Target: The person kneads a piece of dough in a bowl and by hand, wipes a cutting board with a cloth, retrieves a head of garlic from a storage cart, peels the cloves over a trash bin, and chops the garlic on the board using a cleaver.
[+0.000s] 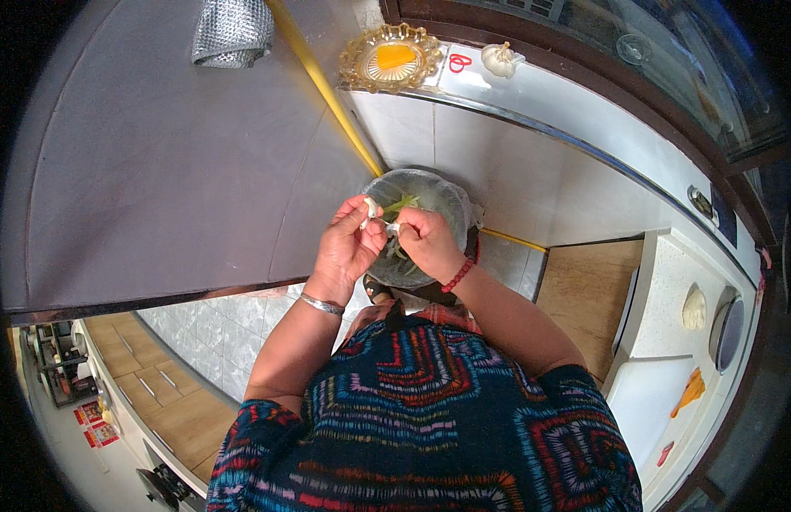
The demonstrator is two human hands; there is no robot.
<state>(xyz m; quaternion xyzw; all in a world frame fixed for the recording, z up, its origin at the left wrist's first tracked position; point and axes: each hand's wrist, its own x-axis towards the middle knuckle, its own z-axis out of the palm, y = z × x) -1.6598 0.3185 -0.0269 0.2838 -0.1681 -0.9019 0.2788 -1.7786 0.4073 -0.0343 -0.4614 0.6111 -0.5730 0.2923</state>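
Between the thumb and fingers of my left hand (349, 238) is a pale garlic clove (370, 206). My right hand (429, 242) pinches a thin strip of white garlic skin (391, 226) beside it, close to the left fingertips. Both hands are held over a round bin (451, 203) lined with a clear plastic bag. Green vegetable scraps (400, 203) and darker bits lie inside the bin. My hands hide part of its contents.
A whole garlic bulb (498, 59), red rubber bands (459, 63) and an amber glass dish (390, 59) holding a yellow piece stand on the tiled ledge. A grey panel (178, 160) rises at left. At right, a counter (667, 281) bears dough-like food (694, 309) and a white board (651, 397).
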